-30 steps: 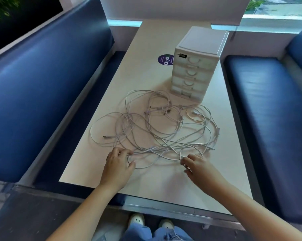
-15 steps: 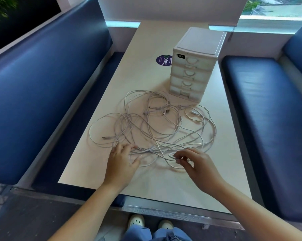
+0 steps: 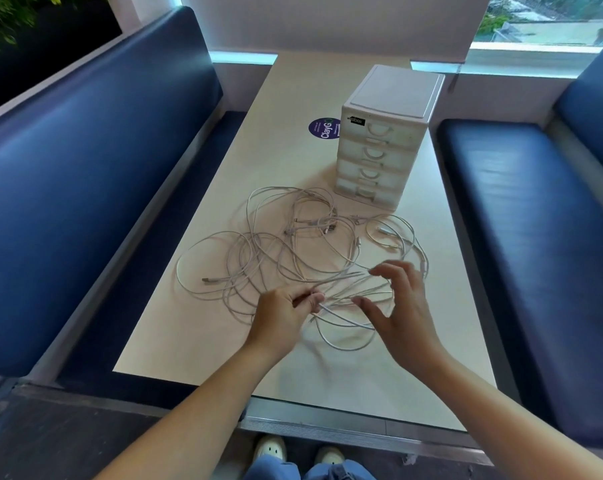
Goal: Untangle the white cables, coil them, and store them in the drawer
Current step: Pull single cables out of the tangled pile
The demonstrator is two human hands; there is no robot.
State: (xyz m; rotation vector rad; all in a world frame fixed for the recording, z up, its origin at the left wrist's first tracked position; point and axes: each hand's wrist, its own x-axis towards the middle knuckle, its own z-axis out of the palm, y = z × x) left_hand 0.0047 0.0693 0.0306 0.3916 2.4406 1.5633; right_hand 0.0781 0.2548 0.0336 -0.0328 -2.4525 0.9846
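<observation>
A long, pale cream tabletop (image 3: 196, 341) runs away from the person toward a white wall, boxed in on both sides by padded dark blue benches, one on the left (image 3: 85, 174) and one on the right (image 3: 535, 237). A window (image 3: 542, 29) opens at the far right corner onto daylight and rooftops, and green foliage (image 3: 12, 19) shows in the dark top-left corner.

The thin white cables (image 3: 293, 244) lie in a loose tangle of loops across the middle of the table, spreading from left of centre to just in front of the small white plastic four-drawer unit (image 3: 383, 147). That unit stands on the far right part of the table with all its drawers closed. A round purple sticker (image 3: 324, 128) lies flat on the surface just left of it.

At the near edge of the tangle, the left hand (image 3: 282, 320) pinches a few strands between thumb and fingers, lifting them slightly off the surface. The right hand (image 3: 404, 306) hovers beside it over the same strands, fingers spread and curved, a little blurred, gripping nothing I can make out.

Below the table edge, two white shoes (image 3: 270, 448) and blue trousers show on a dark floor.
</observation>
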